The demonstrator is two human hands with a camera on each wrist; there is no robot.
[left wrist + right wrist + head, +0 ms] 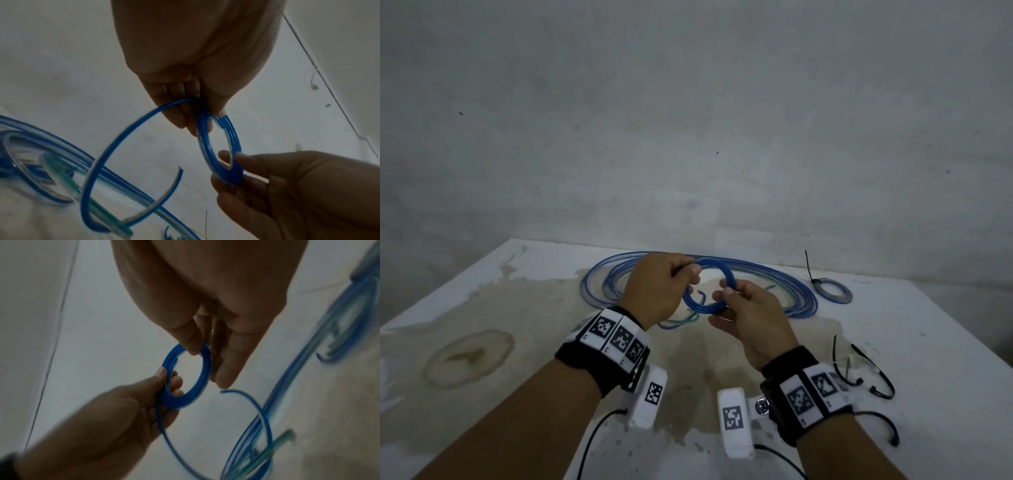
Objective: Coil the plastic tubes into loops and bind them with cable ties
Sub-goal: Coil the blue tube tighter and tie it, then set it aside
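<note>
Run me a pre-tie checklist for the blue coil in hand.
1. Left hand grips blue coil: ok.
2. Right hand pinches the coil's opposite side: ok.
3. Free tail end tucked into the coil: not ok, it curves loose.
4. Loose cable ties on the table near the right wrist: ok.
5. Coil clear of uncoiled tubes below: ok.
6. Bound coil set aside: ok.
</note>
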